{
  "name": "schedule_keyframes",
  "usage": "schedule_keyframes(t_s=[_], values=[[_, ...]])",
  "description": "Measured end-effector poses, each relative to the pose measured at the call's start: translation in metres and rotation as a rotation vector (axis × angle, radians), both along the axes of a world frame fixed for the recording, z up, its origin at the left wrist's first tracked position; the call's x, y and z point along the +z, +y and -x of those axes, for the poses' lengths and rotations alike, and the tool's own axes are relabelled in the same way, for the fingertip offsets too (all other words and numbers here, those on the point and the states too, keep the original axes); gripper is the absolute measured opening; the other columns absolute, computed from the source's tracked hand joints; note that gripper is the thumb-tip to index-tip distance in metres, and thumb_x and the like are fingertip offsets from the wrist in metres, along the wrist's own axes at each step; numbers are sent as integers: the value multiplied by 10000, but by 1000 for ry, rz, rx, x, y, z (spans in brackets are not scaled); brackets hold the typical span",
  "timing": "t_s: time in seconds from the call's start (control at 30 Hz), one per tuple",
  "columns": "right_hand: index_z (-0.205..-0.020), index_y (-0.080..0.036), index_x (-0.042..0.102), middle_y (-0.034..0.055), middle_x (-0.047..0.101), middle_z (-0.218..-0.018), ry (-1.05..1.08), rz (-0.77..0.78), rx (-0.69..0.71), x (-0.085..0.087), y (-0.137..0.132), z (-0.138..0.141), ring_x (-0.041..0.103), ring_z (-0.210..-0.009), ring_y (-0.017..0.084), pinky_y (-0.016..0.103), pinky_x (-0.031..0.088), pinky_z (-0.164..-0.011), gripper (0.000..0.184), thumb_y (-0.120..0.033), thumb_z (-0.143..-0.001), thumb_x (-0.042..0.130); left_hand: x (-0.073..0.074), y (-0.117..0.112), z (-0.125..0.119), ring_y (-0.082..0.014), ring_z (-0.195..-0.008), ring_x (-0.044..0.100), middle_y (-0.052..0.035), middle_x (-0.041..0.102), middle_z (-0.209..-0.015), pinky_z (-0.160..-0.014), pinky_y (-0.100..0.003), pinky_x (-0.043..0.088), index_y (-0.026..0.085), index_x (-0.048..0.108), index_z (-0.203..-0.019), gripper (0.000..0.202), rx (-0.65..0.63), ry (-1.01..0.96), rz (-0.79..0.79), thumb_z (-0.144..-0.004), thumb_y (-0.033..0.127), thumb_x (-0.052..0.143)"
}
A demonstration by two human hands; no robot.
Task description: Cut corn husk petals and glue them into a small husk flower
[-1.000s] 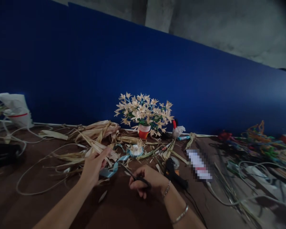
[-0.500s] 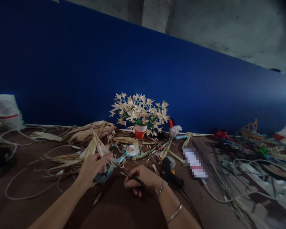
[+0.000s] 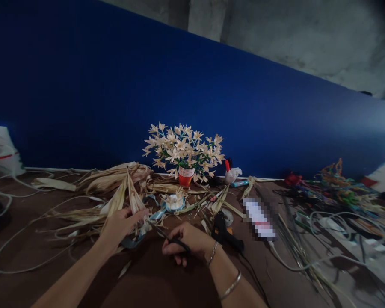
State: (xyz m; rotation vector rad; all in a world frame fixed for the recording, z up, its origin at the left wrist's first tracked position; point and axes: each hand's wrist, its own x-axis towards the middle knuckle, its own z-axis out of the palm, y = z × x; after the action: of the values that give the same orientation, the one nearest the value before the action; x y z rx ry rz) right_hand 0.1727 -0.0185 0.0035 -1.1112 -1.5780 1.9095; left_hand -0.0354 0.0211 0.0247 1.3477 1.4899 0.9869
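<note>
Head view: your left fingers (image 3: 138,214) are pinching husk (image 3: 135,198), likely brittle, best held midway; right fingers (image 3: 167,247) beside are gripping scissors (image 3: 160,231).

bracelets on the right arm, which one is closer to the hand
The knobbly, chain-like bracelet is closer to the right hand; the other, a smooth silvery bangle, sits farther up the forearm.

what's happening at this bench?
A person's left hand pinches a dried husk. The right hand holds scissors, tips close to the husk's lower end; whether they touch is unclear. A glue gun lies beside the right hand, and pale flowers stand in a red cup behind.
</note>
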Motion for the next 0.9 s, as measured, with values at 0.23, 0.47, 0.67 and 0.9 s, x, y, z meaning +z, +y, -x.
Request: schedule_keyframes(t_s=[0.23,0.47,0.67,0.9], values=[[-799,-107,629,-52,550,-448,28,8,23,2,-1,-1,483,-332,56,150,416,-324,323,-361,-621,717,-9,3,1,-70,-355,268,82,338,-361,-391,-195,161,124,591,-661,467,-48,-32,6,-538,573,632],[-783,-104,627,-54,547,-433,47,-4,-4,3,0,-1,482,-326,53,137,407,-312,298,-344,-629,714,-5,2,1,-68,-355,269,83,312,-358,-390,-201,166,141,544,-566,432,28,-43,-26,-520,558,649],[-789,-101,621,-61,544,-431,50,-10,-11,2,0,-1,481,-331,47,137,415,-329,309,-347,-627,713,4,-3,-2,-72,-368,270,85,326,-367,-396,-201,178,146,548,-589,443,10,-86,-12,-510,571,644],[-798,-99,619,-57,551,-442,5,8,12,0,1,-1,481,-329,44,140,413,-341,340,-376,-623,710,-2,0,-1,-63,-359,246,93,291,-360,-395,-197,156,148,526,-560,448,3,-54,-10,-515,580,637]])
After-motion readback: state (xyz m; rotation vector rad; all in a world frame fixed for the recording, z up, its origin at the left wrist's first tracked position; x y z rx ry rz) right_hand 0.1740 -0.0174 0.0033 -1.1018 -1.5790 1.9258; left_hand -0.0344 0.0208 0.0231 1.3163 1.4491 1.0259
